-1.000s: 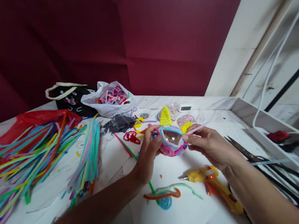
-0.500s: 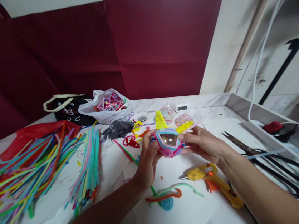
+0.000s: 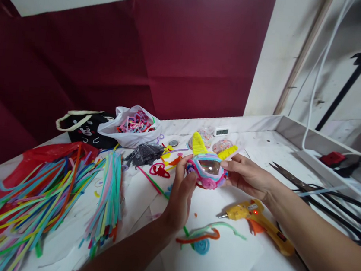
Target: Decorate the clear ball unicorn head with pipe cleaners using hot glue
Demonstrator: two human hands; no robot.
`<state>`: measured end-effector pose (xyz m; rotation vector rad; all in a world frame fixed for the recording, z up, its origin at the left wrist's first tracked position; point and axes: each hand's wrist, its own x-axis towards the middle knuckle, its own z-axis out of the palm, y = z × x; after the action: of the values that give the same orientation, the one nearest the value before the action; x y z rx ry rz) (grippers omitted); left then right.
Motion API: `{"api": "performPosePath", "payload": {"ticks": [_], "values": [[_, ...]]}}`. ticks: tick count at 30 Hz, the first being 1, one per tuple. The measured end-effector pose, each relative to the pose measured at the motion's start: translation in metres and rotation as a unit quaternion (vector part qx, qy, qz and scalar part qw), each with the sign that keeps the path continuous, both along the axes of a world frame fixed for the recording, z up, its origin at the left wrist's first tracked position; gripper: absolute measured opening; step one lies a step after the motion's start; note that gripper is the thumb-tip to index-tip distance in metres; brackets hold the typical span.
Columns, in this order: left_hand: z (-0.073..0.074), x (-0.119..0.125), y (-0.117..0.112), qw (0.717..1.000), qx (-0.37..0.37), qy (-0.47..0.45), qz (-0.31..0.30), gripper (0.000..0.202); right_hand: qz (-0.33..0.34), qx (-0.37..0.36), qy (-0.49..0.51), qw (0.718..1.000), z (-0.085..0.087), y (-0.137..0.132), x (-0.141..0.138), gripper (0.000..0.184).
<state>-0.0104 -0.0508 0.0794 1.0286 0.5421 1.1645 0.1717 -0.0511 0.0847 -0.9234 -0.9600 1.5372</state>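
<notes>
Between both hands, above the white paper, is a pipe-cleaner craft figure in pink, blue and purple, with a clear window in front and two yellow ear-like pieces on top. My left hand grips its left side, thumb in front. On its right side my right hand closes with thumb and fingers. Below on the paper lie a blue pipe-cleaner coil, an orange pipe cleaner and a pale green one. A yellow glue gun with a lit red light rests under my right forearm.
Pipe cleaners spread over a red bag at left, beside a teal bundle. Behind are a white bag of scraps, a black bag and a small digital display. Large scissors and a power strip lie at right.
The craft figure, held by both hands, has shifted slightly right and tilted a little. The camera view has moved slightly. Items on the table stay in place.
</notes>
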Motion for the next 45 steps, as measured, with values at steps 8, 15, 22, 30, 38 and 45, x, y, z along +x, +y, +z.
{"api": "performPosePath", "payload": {"ticks": [8,15,22,30,38,45], "values": [[0.005,-0.003,0.003,0.996,0.000,0.077,0.034,0.039,-0.005,0.011,-0.026,1.000,0.001,-0.001,0.000,0.046],[0.009,-0.008,0.008,0.995,-0.026,0.099,0.010,0.045,-0.032,-0.002,-0.060,0.998,0.001,0.001,0.004,0.050],[0.008,-0.008,0.012,0.993,-0.052,0.103,0.000,0.044,-0.059,-0.015,-0.078,0.995,0.000,0.002,0.005,0.053],[0.005,-0.007,0.015,0.993,-0.049,0.104,-0.010,0.046,-0.061,-0.021,-0.082,0.995,0.000,0.002,0.005,0.054],[0.002,-0.006,0.024,0.990,-0.008,0.112,0.085,0.045,-0.071,-0.019,-0.087,0.993,-0.002,0.004,0.009,0.046],[-0.001,-0.007,0.031,0.985,-0.001,0.124,0.122,0.042,-0.077,-0.015,-0.088,0.993,-0.002,0.005,0.011,0.047]]}}
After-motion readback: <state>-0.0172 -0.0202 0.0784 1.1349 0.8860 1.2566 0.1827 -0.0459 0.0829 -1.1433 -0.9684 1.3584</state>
